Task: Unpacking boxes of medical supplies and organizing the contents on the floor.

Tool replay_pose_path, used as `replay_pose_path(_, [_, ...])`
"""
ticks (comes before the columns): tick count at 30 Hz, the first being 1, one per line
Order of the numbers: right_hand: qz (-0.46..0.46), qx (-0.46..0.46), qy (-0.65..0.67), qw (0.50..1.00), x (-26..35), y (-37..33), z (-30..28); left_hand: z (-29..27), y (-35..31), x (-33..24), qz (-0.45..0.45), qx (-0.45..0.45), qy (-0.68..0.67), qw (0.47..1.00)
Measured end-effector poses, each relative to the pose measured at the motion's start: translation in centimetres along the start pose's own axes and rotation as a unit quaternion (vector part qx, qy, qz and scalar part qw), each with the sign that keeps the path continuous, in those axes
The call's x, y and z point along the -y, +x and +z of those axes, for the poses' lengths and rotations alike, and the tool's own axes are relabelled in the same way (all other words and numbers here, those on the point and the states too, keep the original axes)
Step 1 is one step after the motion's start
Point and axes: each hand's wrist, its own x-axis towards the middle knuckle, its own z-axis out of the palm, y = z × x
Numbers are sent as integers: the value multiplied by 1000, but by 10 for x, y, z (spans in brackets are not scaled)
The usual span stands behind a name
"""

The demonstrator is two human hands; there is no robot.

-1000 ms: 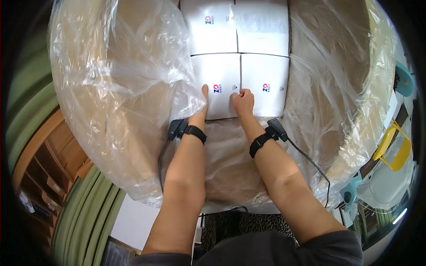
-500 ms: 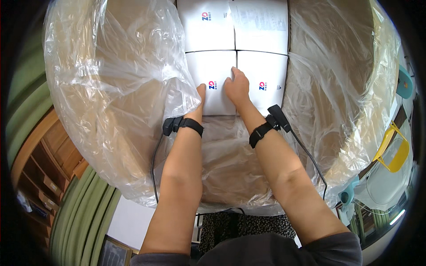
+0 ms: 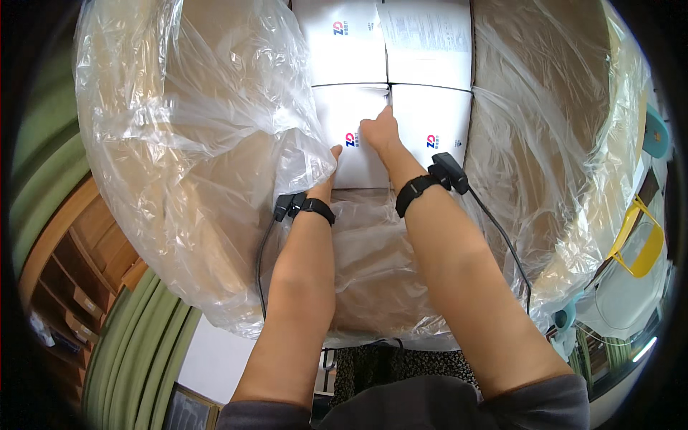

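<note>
Four-sided white boxes stand packed together inside a carton lined with clear plastic. My right hand (image 3: 383,133) is at the right edge of the near left white box (image 3: 349,166). Its thumb lies over the box top, and its fingers reach into the seam beside the near right white box (image 3: 432,163). At the far right corner of the near left box, the edge looks slightly raised. My left hand (image 3: 330,169) is at that box's left side, thumb along the top edge. Clear plastic and the box hide its other fingers. Black straps with small devices circle both wrists.
The clear plastic liner (image 3: 215,150) bulges over the carton's left wall and bunches against my left wrist. Behind are the far left white box (image 3: 344,57) and far right white box (image 3: 430,54). Cables trail from both wrist devices. A yellow chair-like frame (image 3: 648,251) stands outside, right.
My right hand has shifted its fingertips farther into the seam near the boxes' corner. The near left box's far edge now looks slightly raised. The whole view has shifted a little.
</note>
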Motion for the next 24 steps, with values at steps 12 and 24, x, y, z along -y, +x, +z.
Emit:
replay_pose_path(12, [85,213,-91,969,25,4,-50,3,-9,-30,-4,-64,-94,994])
replay_pose_path(24, [-147,91,104,979,-27,-49,-33,-7,-3,-10,-4,-86,-151,985])
